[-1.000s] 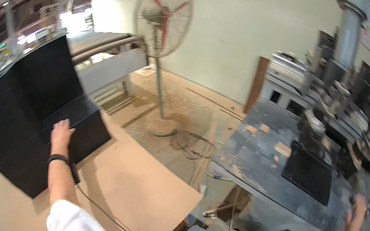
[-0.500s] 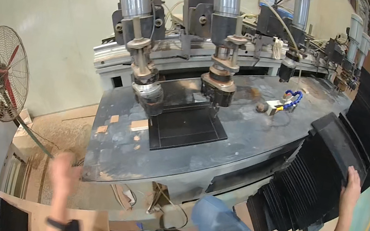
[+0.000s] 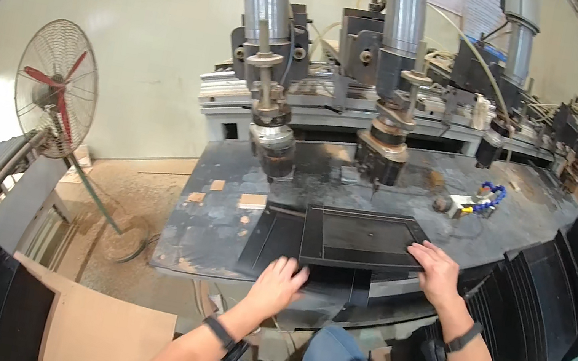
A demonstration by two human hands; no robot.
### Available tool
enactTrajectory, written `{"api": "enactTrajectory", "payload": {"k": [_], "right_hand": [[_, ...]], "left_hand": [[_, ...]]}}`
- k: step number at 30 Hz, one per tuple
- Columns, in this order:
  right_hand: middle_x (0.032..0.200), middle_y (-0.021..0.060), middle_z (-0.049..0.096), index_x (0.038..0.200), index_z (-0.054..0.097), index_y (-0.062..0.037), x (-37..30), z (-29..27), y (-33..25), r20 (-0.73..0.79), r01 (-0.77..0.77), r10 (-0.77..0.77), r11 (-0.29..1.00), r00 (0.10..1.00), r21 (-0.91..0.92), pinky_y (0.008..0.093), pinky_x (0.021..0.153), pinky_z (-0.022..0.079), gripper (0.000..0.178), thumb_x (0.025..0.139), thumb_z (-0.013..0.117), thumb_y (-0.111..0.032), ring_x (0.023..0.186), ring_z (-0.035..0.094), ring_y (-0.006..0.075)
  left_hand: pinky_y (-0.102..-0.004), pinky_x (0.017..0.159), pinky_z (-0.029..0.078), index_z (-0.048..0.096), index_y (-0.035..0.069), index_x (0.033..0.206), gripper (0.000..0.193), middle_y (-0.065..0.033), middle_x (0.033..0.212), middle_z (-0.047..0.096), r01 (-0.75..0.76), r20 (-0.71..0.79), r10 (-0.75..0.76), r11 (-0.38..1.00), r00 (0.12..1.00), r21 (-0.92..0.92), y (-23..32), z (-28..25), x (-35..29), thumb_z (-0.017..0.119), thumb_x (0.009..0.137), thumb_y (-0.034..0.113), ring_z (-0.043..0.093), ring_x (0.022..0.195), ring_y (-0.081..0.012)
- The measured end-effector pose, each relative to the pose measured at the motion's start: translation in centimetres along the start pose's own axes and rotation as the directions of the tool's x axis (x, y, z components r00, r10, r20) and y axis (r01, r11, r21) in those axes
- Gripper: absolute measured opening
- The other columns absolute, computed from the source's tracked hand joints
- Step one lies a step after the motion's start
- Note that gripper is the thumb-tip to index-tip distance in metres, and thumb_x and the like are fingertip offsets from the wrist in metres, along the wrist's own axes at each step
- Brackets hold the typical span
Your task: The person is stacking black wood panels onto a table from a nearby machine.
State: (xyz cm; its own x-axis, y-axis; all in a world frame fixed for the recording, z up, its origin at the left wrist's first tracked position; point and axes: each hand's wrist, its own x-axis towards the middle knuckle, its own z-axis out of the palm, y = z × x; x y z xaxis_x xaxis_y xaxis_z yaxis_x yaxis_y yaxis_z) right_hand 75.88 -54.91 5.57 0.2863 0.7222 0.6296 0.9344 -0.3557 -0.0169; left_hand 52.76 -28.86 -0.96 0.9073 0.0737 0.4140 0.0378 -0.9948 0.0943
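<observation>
A second, bordered black rectangular panel [image 3: 365,240] has arrived, right fingers [image 3: 422,252] gripping its edge; left fingers [image 3: 287,269] half-curled, hold unclear.

1. The grey, smudged surface [image 3: 196,245] is carrying everything here.
2. Small tan wood scraps [image 3: 252,201] are lying near its left edge.
3. A black panel [image 3: 277,239] is resting at the front edge, partly covered by a second panel [image 3: 370,237].
4. A blue segmented hose [image 3: 500,196] is sitting toward the right edge.
</observation>
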Motion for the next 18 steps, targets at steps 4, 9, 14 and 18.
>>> {"api": "enactTrajectory", "payload": {"k": [4, 9, 14, 18], "right_hand": [[0.121, 0.0066, 0.062, 0.112, 0.063, -0.0119, 2.7, 7.7, 0.4, 0.074, 0.025, -0.026, 0.999, 0.997, 0.024, 0.0382, 0.092, 0.050, 0.053, 0.060, 0.074, -0.008, 0.117, 0.055, 0.0277], [0.130, 0.0085, 0.056, 0.120, 0.061, -0.0102, 6.1, 13.8, 1.2, 0.252, 0.098, -0.134, 0.984, 0.959, 0.149, 0.0390, 0.100, 0.044, 0.052, 0.078, 0.069, -0.038, 0.127, 0.046, 0.0302], [0.128, 0.0100, 0.058, 0.121, 0.060, -0.0075, 8.2, 13.7, -1.3, 0.292, 0.061, -0.140, 0.963, 0.946, 0.262, 0.0404, 0.099, 0.043, 0.052, 0.075, 0.070, -0.029, 0.126, 0.048, 0.0319], [0.127, 0.0167, 0.057, 0.120, 0.059, 0.0003, 6.4, 14.3, 1.2, 0.280, 0.002, -0.059, 0.980, 0.958, 0.198, 0.0427, 0.104, 0.038, 0.048, 0.075, 0.069, -0.014, 0.124, 0.046, 0.0389]], "left_hand": [[-0.0357, 0.078, 0.047, 0.062, 0.011, 0.113, 0.044, -0.0058, 0.096, 0.056, -0.084, -0.035, 0.090, 0.985, 0.995, 0.150, -0.5, -4.4, -11.7, 0.066, 0.069, 0.013, 0.055, 0.091, -0.0244], [-0.0325, 0.073, 0.049, 0.067, 0.009, 0.101, 0.029, -0.0052, 0.092, 0.061, 0.091, -0.131, -0.044, 0.923, 0.990, 0.373, 0.9, -16.0, -22.5, 0.063, 0.072, 0.010, 0.059, 0.084, -0.0205], [-0.0391, 0.078, 0.048, 0.066, 0.007, 0.103, 0.030, -0.0079, 0.098, 0.063, 0.495, -0.326, -0.373, 0.627, 0.869, 0.602, -1.8, -23.4, -33.6, 0.060, 0.073, 0.010, 0.060, 0.090, -0.0266], [-0.0363, 0.079, 0.047, 0.062, 0.007, 0.108, 0.031, -0.0059, 0.103, 0.063, 0.656, -0.475, -0.490, 0.312, 0.731, 0.687, -8.3, -26.9, -40.5, 0.054, 0.078, 0.008, 0.059, 0.097, -0.0246]]}}
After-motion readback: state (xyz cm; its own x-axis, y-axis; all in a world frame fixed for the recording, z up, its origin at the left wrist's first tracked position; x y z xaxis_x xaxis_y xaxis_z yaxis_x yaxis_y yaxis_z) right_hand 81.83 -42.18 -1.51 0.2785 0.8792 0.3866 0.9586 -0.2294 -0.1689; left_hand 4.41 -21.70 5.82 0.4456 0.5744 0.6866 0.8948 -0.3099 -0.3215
